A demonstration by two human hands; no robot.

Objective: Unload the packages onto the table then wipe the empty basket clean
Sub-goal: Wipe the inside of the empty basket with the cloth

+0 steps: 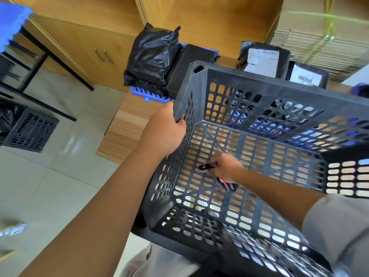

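Both forearms bare; grey short sleeve (pixel 337 222) on right arm, grey clothing (pixel 159 262) below.

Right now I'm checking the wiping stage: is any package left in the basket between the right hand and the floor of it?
Nothing visible. The basket holds no package; they lie on the table beyond it. The right hand holds a dark and pink cloth at the basket floor, while the left hand grips the rim.

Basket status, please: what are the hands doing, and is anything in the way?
Left hand grips the black basket rim. Right hand inside, holding a black-and-pink cloth. Basket empty; packages on table.
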